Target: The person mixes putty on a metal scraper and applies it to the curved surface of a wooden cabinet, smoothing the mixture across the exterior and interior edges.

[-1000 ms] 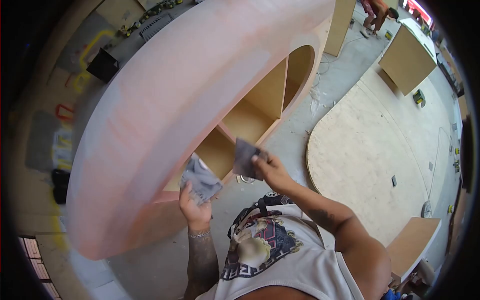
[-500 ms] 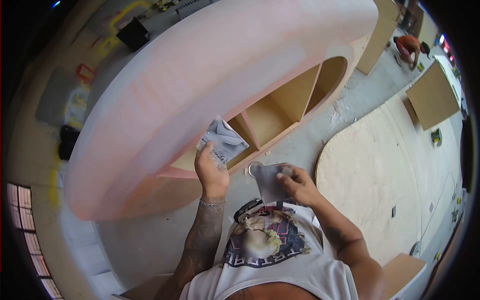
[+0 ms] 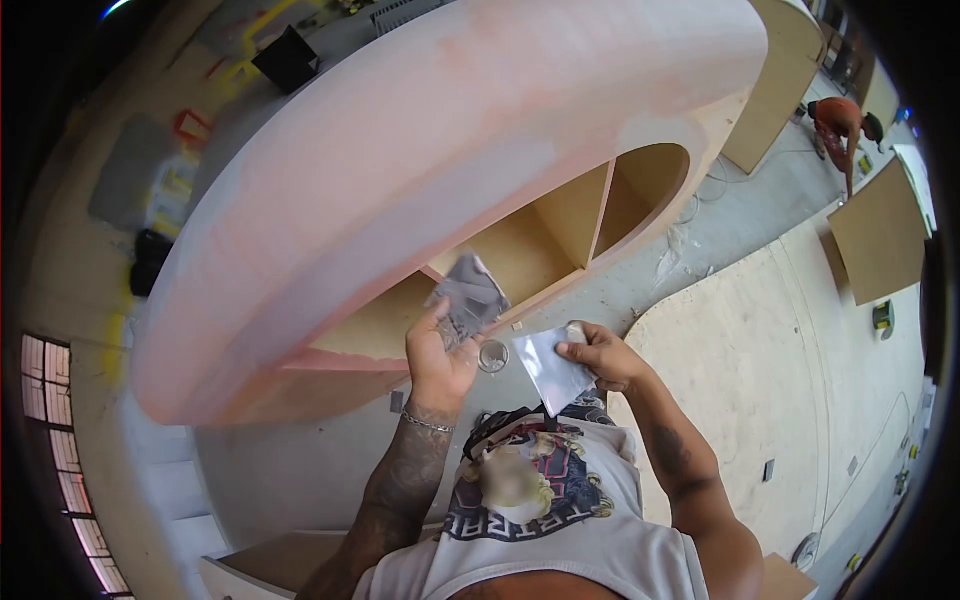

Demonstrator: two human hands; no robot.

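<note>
Hands meet at the middle of the frame, forearms rising from the lower edge. Left hand (image 3: 440,352) pinches a grey sheet of sandpaper (image 3: 468,297) held up against the large pink curved cabinet (image 3: 400,170). Right hand (image 3: 598,358), wrist bent inward, grips a paler sheet (image 3: 550,368) just beside it, above the concrete floor (image 3: 300,480).

— What sort of place is this?
— A joinery workshop. A big curved counter (image 3: 400,160), sanded pink, stands on a concrete floor (image 3: 300,480), its bare shelves (image 3: 520,250) open.
— Anything else?
— Plywood sheets (image 3: 790,340) and unfinished cabinets (image 3: 880,230) lie about, and another person (image 3: 840,125) bends over work at the back.
</note>
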